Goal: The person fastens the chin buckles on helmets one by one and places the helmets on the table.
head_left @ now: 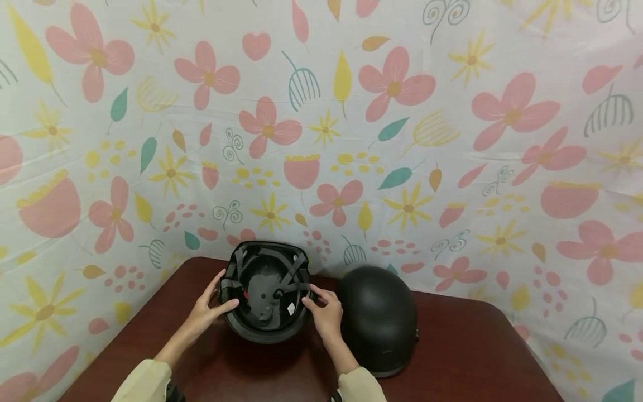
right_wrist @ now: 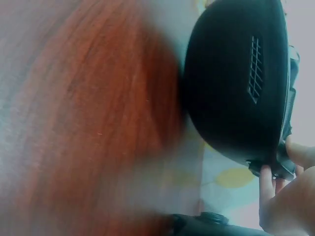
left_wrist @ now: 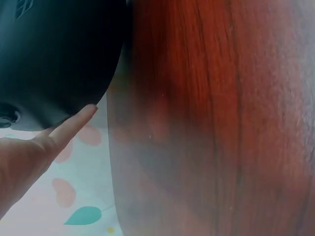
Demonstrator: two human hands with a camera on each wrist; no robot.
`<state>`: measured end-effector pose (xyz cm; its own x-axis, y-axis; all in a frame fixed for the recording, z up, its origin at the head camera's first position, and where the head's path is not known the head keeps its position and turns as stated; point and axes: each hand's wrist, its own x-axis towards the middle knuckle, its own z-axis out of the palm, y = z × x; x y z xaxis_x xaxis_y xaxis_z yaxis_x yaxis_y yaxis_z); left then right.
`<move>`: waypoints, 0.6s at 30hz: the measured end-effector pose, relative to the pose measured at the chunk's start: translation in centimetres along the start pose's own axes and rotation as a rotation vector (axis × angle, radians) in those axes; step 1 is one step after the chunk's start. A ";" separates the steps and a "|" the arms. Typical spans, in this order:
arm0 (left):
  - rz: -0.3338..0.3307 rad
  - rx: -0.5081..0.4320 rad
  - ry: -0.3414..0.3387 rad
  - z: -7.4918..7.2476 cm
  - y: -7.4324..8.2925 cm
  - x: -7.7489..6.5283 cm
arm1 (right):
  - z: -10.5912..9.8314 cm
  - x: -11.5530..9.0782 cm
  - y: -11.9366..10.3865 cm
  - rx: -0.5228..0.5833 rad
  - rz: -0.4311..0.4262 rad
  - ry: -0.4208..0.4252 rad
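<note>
A black helmet (head_left: 263, 285) stands tilted at the table's far part, its padded inside and grey straps facing me in the head view. My left hand (head_left: 208, 307) grips its left rim, thumb over the edge and fingers along the outer shell. On the opposite side, my right hand (head_left: 326, 312) pinches the rim close to where a strap (head_left: 296, 287) meets it. The right wrist view shows the smooth shell (right_wrist: 231, 88) with a mesh-covered vent (right_wrist: 255, 69). From the left wrist, straight fingers (left_wrist: 74, 125) show against the shell's outside.
A second black helmet (head_left: 378, 318) rests dome up just right of my right hand. Both are on a dark reddish-brown wooden table (head_left: 462, 346). Behind the table hangs a white cloth (head_left: 326, 151) printed with flowers and leaves, close to its back edge.
</note>
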<state>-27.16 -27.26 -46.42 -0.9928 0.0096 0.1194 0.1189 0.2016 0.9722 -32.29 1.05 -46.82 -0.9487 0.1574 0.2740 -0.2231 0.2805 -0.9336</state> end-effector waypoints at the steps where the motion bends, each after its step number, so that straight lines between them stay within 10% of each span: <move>1: -0.005 -0.008 -0.012 -0.1 0.1 0.0 | 0.1 -0.1 0.1 0.003 0.006 0.001; 12: -0.061 -0.107 -0.066 -0.3 0.8 0.1 | 1.4 -0.9 1.8 0.002 0.065 -0.066; 18: -0.009 0.026 -0.026 0.1 1.5 0.5 | 1.0 -0.7 2.3 -0.009 0.094 -0.123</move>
<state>-27.47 -26.82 -44.88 -0.9939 0.0330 0.1055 0.1103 0.2275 0.9675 -32.36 0.63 -49.38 -0.9856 0.0666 0.1552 -0.1311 0.2782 -0.9515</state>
